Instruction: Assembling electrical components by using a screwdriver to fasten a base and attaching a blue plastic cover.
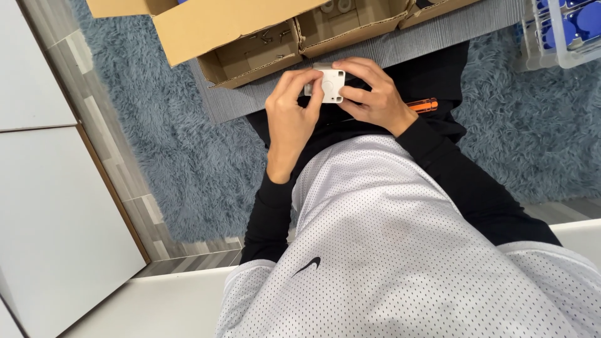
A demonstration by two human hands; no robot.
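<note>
Two hands gripped one small white square plastic part point(332, 84) over the lap, left hand point(293, 116) pinching its left edge, right hand point(369, 94) curled round its right, equally near; orange-handled screwdriver point(422, 105) lay behind the right wrist.

A shaggy blue rug point(181, 156) covered the floor point(134, 200); far off lay cardboard boxes point(263, 47); far right, a clear bin point(557, 34).
</note>
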